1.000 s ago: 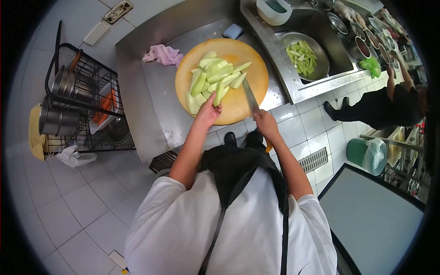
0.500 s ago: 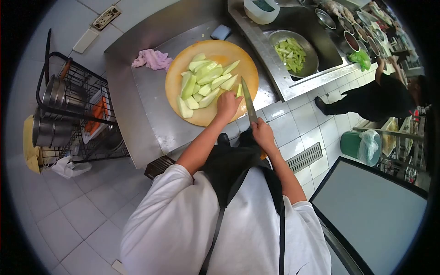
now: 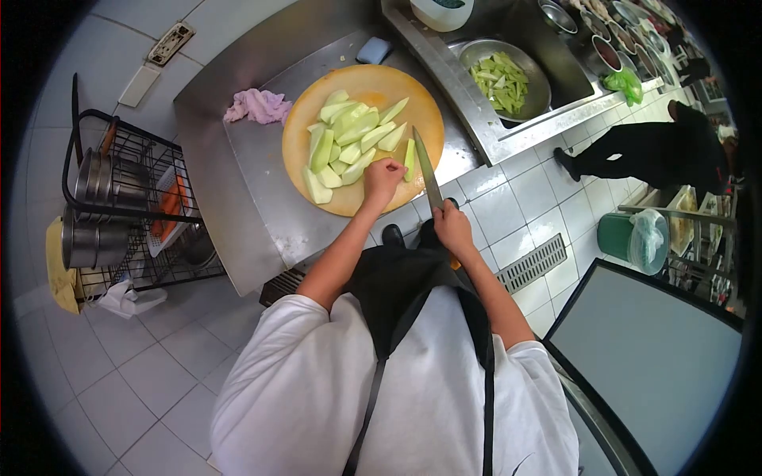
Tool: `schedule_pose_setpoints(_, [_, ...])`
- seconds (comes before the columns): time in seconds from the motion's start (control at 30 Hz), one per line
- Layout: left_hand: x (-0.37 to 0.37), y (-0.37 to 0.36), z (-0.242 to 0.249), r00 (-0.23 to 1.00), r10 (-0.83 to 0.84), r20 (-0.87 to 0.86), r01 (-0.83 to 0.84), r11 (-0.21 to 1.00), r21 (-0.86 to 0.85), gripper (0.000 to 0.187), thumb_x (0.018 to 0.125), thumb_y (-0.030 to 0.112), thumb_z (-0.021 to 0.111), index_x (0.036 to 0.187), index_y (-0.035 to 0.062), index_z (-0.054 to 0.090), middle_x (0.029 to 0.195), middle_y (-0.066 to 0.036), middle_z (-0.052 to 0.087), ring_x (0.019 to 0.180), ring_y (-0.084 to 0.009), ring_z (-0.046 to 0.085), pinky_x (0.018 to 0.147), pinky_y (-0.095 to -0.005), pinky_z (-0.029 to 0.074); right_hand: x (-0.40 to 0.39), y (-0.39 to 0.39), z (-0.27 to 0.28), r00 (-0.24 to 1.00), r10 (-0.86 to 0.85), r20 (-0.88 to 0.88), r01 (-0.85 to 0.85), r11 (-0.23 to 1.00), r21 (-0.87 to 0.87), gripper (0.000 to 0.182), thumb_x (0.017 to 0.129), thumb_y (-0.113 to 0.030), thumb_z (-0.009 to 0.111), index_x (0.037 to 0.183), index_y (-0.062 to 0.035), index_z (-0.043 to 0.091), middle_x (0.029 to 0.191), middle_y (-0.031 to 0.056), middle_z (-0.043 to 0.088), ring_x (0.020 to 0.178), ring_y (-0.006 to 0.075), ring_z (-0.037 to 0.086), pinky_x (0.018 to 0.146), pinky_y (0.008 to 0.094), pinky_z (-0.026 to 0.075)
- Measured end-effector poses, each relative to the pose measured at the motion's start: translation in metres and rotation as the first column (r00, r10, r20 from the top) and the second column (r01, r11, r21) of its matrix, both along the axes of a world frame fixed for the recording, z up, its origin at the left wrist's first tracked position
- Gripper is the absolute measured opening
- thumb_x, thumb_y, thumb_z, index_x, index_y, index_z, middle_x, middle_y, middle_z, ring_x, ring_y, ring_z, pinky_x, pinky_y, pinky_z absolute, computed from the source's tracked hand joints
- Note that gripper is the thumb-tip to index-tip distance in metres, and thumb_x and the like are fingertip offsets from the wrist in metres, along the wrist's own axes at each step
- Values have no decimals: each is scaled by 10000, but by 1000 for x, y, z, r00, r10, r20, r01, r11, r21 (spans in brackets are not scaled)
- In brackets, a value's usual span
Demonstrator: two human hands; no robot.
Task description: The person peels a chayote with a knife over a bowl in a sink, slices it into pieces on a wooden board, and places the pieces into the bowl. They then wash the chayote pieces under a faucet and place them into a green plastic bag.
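My right hand (image 3: 453,230) grips the handle of a large kitchen knife (image 3: 427,168), its blade pointing away from me over the right edge of a round wooden cutting board (image 3: 429,119). A narrow pale green wedge (image 3: 409,160) lies just left of the blade. My left hand (image 3: 382,182) is over the near part of the board, fingers curled, a small gap from that wedge. Whatever may be inside the fingers is hidden. Several peeled pale green vegetable pieces (image 3: 349,136) are heaped left of and beyond my left hand.
A steel bowl of cut green pieces (image 3: 500,83) sits in the sink (image 3: 559,79) at the right. A pink cloth (image 3: 258,106) and a blue sponge (image 3: 374,51) lie on the steel counter (image 3: 246,174). A black wire rack (image 3: 131,198) stands left. Another person (image 3: 651,155) is at the right.
My left hand has drawn slightly left, away from the narrow wedge, which now stands apart from the fingers. The knife stays in my right hand. The other person's pose has changed.
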State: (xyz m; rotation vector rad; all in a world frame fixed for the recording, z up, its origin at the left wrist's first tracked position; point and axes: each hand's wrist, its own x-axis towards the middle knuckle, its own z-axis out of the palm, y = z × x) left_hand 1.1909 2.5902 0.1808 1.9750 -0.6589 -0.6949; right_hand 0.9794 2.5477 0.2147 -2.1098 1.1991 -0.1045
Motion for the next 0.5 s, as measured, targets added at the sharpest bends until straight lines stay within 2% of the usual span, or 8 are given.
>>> schedule_pose_setpoints(0.1, [1,3,8,994,84,-68,-88,994,-68,161,800,150,803,861,8,760,753,-118,735,687,-160,700,651,-295,537,-4,-3,1,1000,0,15,-1,1000,13,258,958,-247,565,903,5,568,759,300,653,751,500,649,704,603,504])
schedule_pose_setpoints(0.13, [3,1,13,990,112,-88,-125,980,-158,142,804,128,799,868,7,762,773,-120,739,695,-156,698,658,-289,535,-5,-4,1,1000,4,-2,-4,1000,15,257,958,-246,566,905,6,570,760,299,654,752,499,650,704,601,506])
schedule_pose_setpoints(0.2, [5,-10,58,979,149,-141,-189,925,-331,108,813,83,791,883,5,766,812,-123,747,713,-148,694,674,-277,532,-8,-6,5,999,-1,-37,2,1000,19,255,956,-243,567,910,8,573,763,296,657,754,496,653,705,597,509])
schedule_pose_setpoints(0.27, [-2,-35,142,989,133,-64,-148,888,-436,72,814,23,784,877,-2,763,829,-111,747,720,-133,682,687,-262,522,-12,-5,-1,999,-1,-33,1,1000,16,254,953,-243,570,916,8,576,768,294,660,759,493,656,711,595,512])
schedule_pose_setpoints(0.33, [-4,-68,192,979,81,187,38,829,-558,116,796,5,793,908,8,766,886,-112,749,761,-122,684,696,-256,519,-14,-4,-2,999,1,-34,-1,1000,16,255,951,-247,574,921,6,579,770,292,662,763,492,657,714,593,513])
schedule_pose_setpoints(0.4, [-8,-120,221,983,24,182,111,717,-689,154,782,43,808,927,16,762,908,-124,735,766,-123,682,665,-265,516,-13,-3,0,999,-3,-38,4,1000,22,256,950,-255,579,926,0,581,769,290,661,766,493,656,715,592,512])
schedule_pose_setpoints(0.47, [-9,-164,231,978,-84,189,173,835,-522,223,824,123,784,1028,42,747,897,-89,719,778,-144,664,733,-276,523,-14,-2,-1,1000,-18,-11,18,999,51,262,951,-264,583,925,-3,580,774,289,661,767,493,654,714,592,512])
schedule_pose_setpoints(0.5, [-2,-178,221,950,-52,308,198,863,-466,263,824,140,777,1070,56,734,914,-97,721,799,-173,676,754,-299,529,-15,-2,-1,1000,-23,1,23,997,67,265,952,-269,585,925,-5,580,776,289,661,767,494,653,713,591,511])
